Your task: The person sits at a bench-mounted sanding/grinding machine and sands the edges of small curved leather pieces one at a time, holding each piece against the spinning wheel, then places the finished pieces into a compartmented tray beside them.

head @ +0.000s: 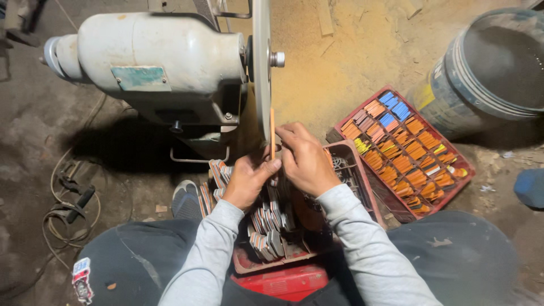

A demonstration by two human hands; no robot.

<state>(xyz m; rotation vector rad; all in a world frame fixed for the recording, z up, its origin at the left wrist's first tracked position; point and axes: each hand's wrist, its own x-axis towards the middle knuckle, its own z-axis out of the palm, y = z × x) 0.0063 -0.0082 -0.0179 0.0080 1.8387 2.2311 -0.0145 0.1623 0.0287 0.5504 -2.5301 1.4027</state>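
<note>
Both hands hold one thin orange strip [272, 133] upright against the face of the spinning-type metal disc [261, 68] of a grey motor machine [153, 62]. The left hand [247, 180] has its fingers [271, 165] clamped together on the lower end of the strip; the right hand [306, 160] has its fingers closed on it just beside, a little above.

The risk, as I judge it: the fingertips are very near the disc edge. If the strip slips down or is pulled by the disc, the skin could touch the disc. The loose grey sleeves are also close to it.

Just under the fingers is a red crate [351, 170] with grey and orange flat pieces standing on edge. To the right of the fingers, a second red crate [405, 150] keeps sorted rows of orange, yellow and blue pieces. On the machine body, left above the fingers, is a rectangular green plate [140, 78]. Farther right stands a round bucket [487, 68] with a yellow patch on its wall.
</note>
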